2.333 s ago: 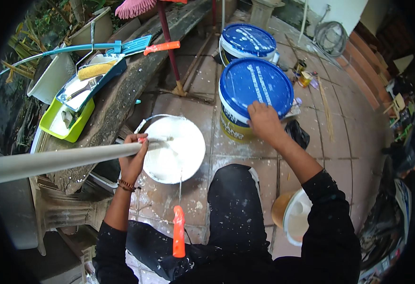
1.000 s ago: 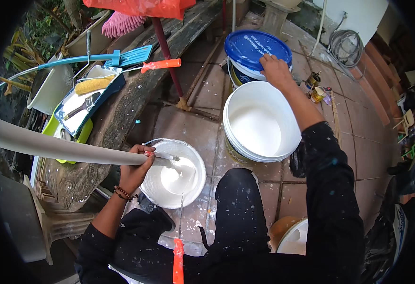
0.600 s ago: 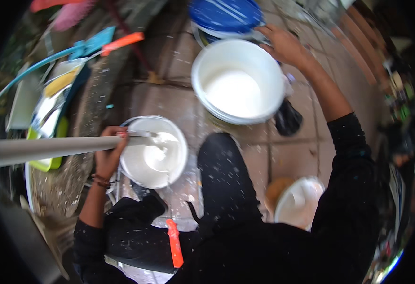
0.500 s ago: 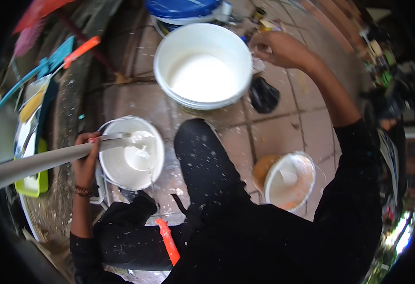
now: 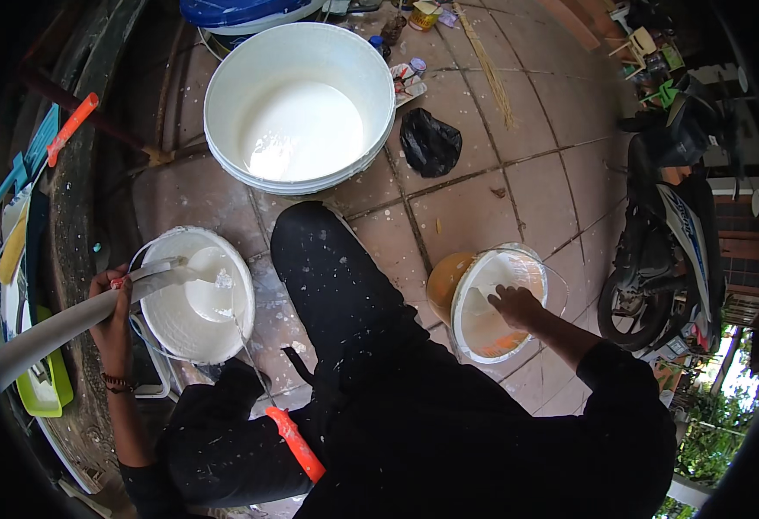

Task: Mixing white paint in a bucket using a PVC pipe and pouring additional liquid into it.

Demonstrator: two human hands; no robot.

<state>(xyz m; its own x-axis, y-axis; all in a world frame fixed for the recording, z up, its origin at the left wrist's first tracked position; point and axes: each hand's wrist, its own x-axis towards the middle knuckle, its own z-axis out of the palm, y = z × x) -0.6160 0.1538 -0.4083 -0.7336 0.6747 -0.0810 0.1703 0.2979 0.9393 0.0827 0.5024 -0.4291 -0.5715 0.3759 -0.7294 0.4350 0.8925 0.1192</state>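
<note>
My left hand (image 5: pixel 113 307) is closed round a pale pole (image 5: pixel 59 333), its far end over a white bucket (image 5: pixel 245 307) with white paint in it. My right hand (image 5: pixel 518 307) reaches over the rim of a smaller, orange-stained bucket (image 5: pixel 533 270). Its fingers are bent together at a whitish piece inside, which I cannot make out. Ahead stands a large white tub (image 5: pixel 224 104) holding white paint. Across my leg lies an orange handle (image 5: pixel 295 443), with a thin wire running from it to the left bucket.
A black plastic bag (image 5: pixel 431 143) lies right of the tub, near a small tray (image 5: pixel 411 89). A blue-lidded bucket (image 5: pixel 245 10) stands behind. On the left are a wooden beam (image 5: pixel 72 225) and a lime-green paint tray (image 5: pixel 44 394). A motorbike (image 5: pixel 656 251) is parked at right.
My right hand has moved from beside the large tub down to the orange-stained bucket. My left hand still grips the pole. The view has swung to the right.
</note>
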